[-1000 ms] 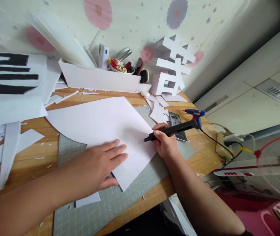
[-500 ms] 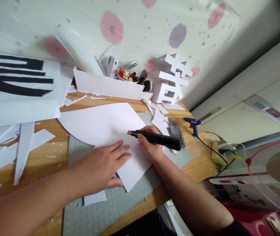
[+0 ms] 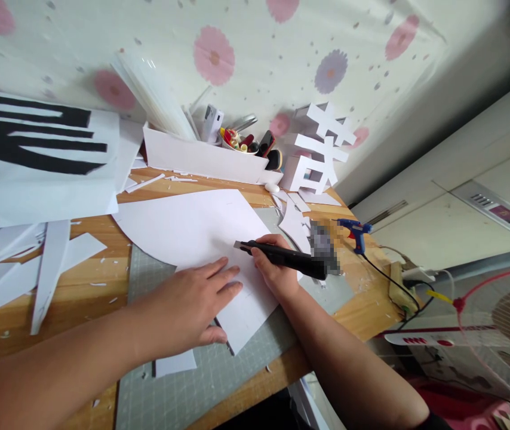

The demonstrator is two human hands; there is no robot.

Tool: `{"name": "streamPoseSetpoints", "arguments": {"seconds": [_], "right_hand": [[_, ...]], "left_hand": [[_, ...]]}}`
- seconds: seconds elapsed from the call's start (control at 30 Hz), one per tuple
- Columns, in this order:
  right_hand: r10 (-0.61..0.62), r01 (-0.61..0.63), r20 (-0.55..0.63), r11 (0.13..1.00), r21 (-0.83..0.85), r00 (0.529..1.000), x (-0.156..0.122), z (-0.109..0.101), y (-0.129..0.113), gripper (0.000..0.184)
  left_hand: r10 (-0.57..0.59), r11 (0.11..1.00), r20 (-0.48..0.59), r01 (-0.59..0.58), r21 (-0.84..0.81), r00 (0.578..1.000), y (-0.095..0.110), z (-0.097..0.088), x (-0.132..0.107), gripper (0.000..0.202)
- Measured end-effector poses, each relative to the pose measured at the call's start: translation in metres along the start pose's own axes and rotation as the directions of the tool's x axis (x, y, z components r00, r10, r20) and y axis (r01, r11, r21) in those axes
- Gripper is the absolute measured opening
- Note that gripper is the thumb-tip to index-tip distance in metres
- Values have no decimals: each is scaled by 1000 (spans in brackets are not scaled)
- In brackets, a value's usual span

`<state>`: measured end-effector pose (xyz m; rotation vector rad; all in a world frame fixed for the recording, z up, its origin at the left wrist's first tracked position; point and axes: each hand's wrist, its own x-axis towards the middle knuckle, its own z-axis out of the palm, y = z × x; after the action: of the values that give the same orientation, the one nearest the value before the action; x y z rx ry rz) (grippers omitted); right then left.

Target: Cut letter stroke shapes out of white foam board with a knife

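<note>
A large white foam board (image 3: 201, 224) with a curved left edge lies over a grey cutting mat (image 3: 165, 391). My left hand (image 3: 199, 298) rests on the board's near part, fingers stretched out and palm down. In my right hand (image 3: 279, 269) is a black utility knife (image 3: 288, 257), its short blade pointing left above the board. I cannot tell whether the blade touches the surface. A small white offcut (image 3: 175, 363) sits on the mat below my left wrist.
White offcuts (image 3: 293, 227) lie right of the board, more scraps (image 3: 51, 269) at left. A blue glue gun (image 3: 356, 233) stands at the table's right. Behind are a white tray (image 3: 201, 156) of tools and white built-up characters (image 3: 311, 170). A fan (image 3: 506, 310) is at far right.
The whole view has shifted slightly, so things appear a little farther right. Both hands, the knife and the board keep nearly the same places relative to each other.
</note>
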<state>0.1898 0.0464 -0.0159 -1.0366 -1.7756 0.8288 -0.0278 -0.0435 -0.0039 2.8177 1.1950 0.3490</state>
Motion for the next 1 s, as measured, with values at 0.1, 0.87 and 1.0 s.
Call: {"name": "streamPoseSetpoints", "arguments": {"seconds": [0.1, 0.87, 1.0], "right_hand": [[7, -7, 13, 999, -33, 1000, 0, 0, 1, 19], [-32, 32, -1, 999, -43, 999, -1, -1, 0, 18], [-18, 19, 10, 998, -57, 1000, -1, -1, -1, 18]], "left_hand": [[1, 1000, -25, -2, -13, 1000, -1, 2, -1, 80], [11, 1000, -26, -11, 1, 1000, -3, 3, -1, 78], [17, 1000, -35, -17, -10, 999, -3, 2, 0, 78]]}}
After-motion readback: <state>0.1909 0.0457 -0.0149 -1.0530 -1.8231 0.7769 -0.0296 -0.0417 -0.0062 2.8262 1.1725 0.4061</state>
